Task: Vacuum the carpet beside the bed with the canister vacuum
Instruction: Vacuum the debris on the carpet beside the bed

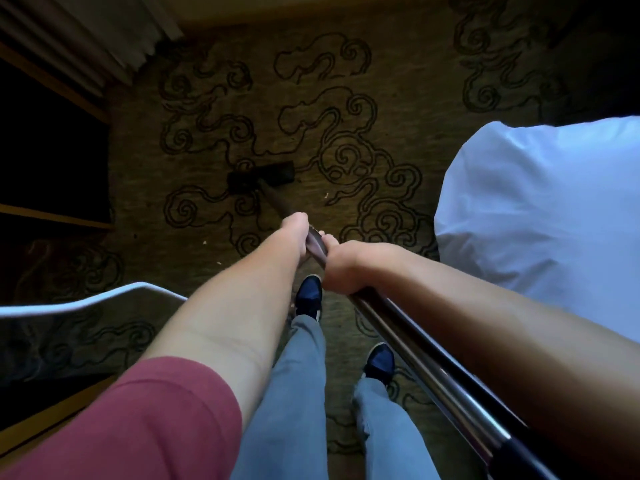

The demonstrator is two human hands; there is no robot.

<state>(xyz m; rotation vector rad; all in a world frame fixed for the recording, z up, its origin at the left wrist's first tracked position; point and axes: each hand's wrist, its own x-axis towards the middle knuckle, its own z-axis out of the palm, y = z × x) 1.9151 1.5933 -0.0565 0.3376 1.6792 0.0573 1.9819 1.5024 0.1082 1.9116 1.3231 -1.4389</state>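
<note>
Carpet with dark swirls beside white bed.

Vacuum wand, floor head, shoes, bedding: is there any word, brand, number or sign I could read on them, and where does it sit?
None can be read.
Vacuum wand: bare metal, no label showing.
Floor head: dark and blurred, no marking to make out.
Shoes: too dim to show any logo.
White bedding: plain.
Carpet: only swirl patterns, no letters.
</note>
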